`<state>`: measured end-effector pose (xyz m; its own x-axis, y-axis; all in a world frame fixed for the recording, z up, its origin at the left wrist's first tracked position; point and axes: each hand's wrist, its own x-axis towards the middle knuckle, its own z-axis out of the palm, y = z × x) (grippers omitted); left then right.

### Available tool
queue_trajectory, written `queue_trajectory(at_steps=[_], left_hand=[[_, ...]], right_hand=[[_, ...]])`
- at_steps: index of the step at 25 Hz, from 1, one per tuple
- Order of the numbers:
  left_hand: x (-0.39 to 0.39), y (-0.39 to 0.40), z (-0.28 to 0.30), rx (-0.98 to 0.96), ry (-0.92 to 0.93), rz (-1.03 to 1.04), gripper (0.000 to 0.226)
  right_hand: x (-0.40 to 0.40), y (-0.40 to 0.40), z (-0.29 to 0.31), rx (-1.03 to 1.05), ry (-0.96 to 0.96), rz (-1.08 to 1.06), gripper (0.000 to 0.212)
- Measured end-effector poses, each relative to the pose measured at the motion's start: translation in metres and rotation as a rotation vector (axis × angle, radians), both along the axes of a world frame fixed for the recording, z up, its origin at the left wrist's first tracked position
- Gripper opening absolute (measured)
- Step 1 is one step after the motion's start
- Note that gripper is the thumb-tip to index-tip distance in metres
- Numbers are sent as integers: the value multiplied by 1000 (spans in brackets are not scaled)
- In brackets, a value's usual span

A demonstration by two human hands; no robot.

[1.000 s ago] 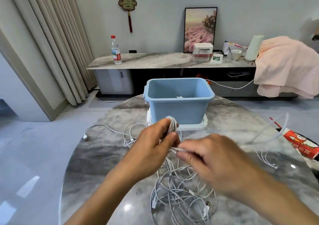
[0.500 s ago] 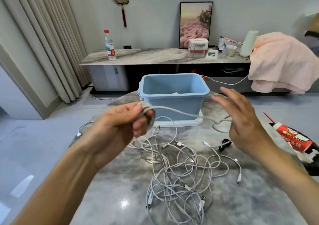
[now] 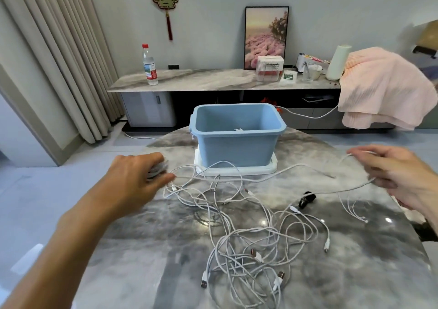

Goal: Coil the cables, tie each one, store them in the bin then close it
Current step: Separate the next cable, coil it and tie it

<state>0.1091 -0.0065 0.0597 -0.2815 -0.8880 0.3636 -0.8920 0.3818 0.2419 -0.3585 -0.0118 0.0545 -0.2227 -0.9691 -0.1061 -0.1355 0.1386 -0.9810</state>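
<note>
A: How far along?
B: Early. The left hand (image 3: 139, 178), centre left, grips a half-wound coil (image 3: 157, 170); the right hand (image 3: 393, 173), far right, pinches the same cable's (image 3: 294, 166) stretched tail.
A: And the rest?
B: A loose tangle (image 3: 248, 249) lies lower centre; the bin (image 3: 237, 138) stands open at centre, apparently holding something white, its lid (image 3: 237, 170) beneath it

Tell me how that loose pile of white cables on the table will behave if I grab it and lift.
The pile of white cables is thin cords looped over each other, so it will probably droop limply and come up as one snarl. Loose plug ends would likely dangle and swing. It looks light, yet strands run toward the blue bin, so a lift may drag those along.
</note>
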Motion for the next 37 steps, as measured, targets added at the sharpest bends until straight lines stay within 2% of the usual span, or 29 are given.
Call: queue_trajectory(at_steps=[1, 3, 5, 7, 8, 9, 10, 11, 12, 13, 14, 15, 17, 20, 22, 25, 28, 30, 32, 34, 37], left_hand=[[2, 0, 0, -44, -48, 79, 38], [-1, 0, 2, -66, -74, 153, 42], [-14, -1, 3, 30, 52, 138, 44], [-30, 1, 2, 171, 278, 46, 44], [-38, 4, 1, 217, 332, 4, 43], [-46, 7, 0, 248, 352, -28, 44], [-55, 10, 0, 266, 374, -66, 44], [-63, 12, -2, 294, 418, -108, 44], [-72, 14, -4, 334, 480, -155, 46], [-79, 16, -5, 374, 545, -206, 46], [-85, 17, -5, 405, 611, -256, 44], [-88, 19, -6, 428, 670, -293, 40], [-90, 23, -6, 461, 753, -328, 36], [-93, 26, 0, 656, 878, -397, 38], [-95, 27, 5, 836, 1078, -496, 34], [-100, 33, 8, 983, 1428, -585, 28], [-111, 34, 5, 956, 1754, -530, 24], [-117, 29, 0, 810, 1857, -350, 27], [-120, 24, -6, 618, 1745, -223, 23], [-119, 23, -14, 413, 1490, -209, 18], [-118, 23, -26, 70, 798, -268, 10]], right_hand=[[-9, 1, -6, 3, -25, -91, 86], [-16, -1, -30, 118, 66, -157, 53], [-8, -10, -57, 254, 397, -167, 20], [12, -14, -61, 287, 913, -121, 22], [24, -14, -51, 180, 1075, -122, 30], [41, -11, -36, -37, 1087, -134, 37], [64, -4, -19, -294, 989, -76, 43], [94, 8, -1, -494, 888, 71, 51], [126, 19, 8, -584, 861, 243, 61], [154, 29, 8, -602, 880, 419, 65], [173, 36, -1, -566, 880, 553, 61], [186, 40, -10, -523, 851, 618, 46], [186, 37, -15, -499, 651, 630, 19], [174, 33, 4, -499, 399, 631, 18], [171, 32, 16, -613, 285, 582, 15], [175, 26, 4, -666, 166, 346, 22], [198, 33, -27, -450, 15, 307, 31], [216, 44, -40, -293, 144, 352, 32], [227, 58, -42, -221, 408, 456, 20], [228, 67, -26, -163, 538, 521, 14], [211, 66, 12, -67, 630, 605, 24]])
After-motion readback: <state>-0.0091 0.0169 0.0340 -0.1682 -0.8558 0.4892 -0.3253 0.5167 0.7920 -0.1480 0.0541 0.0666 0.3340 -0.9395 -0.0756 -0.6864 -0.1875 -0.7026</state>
